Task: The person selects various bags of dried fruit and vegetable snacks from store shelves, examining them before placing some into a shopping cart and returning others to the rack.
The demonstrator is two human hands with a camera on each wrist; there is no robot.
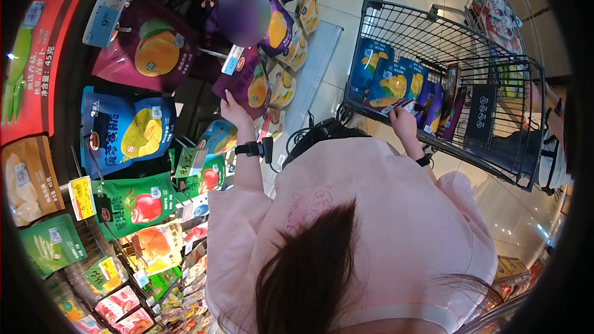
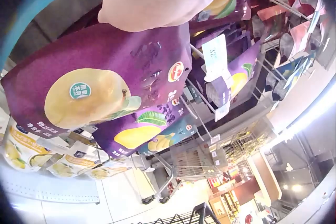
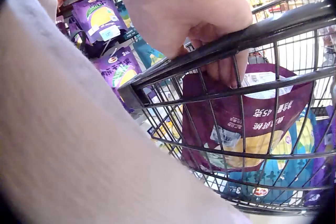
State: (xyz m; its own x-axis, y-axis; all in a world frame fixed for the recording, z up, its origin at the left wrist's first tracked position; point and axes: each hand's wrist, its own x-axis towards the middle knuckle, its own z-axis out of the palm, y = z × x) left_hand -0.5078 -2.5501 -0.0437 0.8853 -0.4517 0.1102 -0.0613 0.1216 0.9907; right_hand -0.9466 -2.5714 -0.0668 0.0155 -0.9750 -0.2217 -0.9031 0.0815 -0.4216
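Over the cart's rim (image 3: 273, 30), the half-curled right hand (image 3: 194, 8) pinches a maroon pouch (image 3: 226, 111) inside, seemingly steadying it. Left of the cart, the left hand (image 1: 236, 114), fingertips partly hidden, grips a purple pouch's (image 1: 257, 89) edge, probably for control. Blue pouches (image 1: 387, 89) lie inside the cart.

A red okra bag (image 1: 37, 55) hangs at the display rack's (image 1: 318, 65) left edge; a blue jackfruit bag (image 1: 133, 130) is near a green apple bag (image 1: 139, 203).
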